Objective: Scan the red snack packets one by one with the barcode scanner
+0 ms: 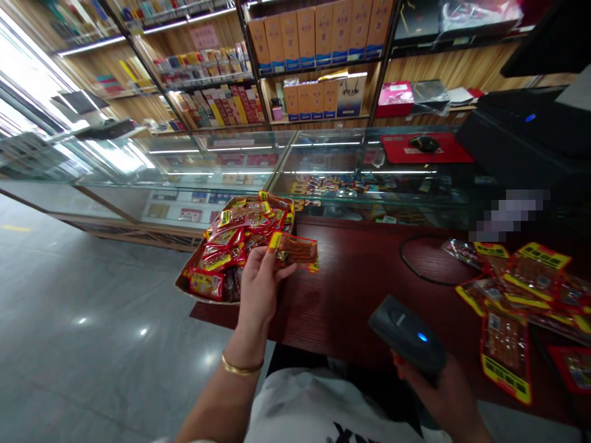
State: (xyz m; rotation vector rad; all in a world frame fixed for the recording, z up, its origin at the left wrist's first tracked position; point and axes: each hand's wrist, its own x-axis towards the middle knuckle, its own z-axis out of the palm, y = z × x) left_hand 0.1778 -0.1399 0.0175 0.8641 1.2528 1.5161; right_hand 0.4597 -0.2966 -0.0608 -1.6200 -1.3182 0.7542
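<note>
Snack-strip packet [302, 249] in left hand [260, 277], pinched by fingertips, likely keeping front uncovered; barcode scanner [406, 332] in right hand [447, 391], gripped with closed fingers.

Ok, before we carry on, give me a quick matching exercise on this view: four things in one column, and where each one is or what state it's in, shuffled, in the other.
Things:
1. Scanner
2. Single snack packet
3. Computer mouse
4. Open box

Places and states:
A. On the red mat
B. Heaped with red-and-yellow packets
C. In the right hand, with a blue light showing
D. Held between the fingers of the left hand

Right pairs: 1-C; 2-D; 3-A; 4-B
</note>
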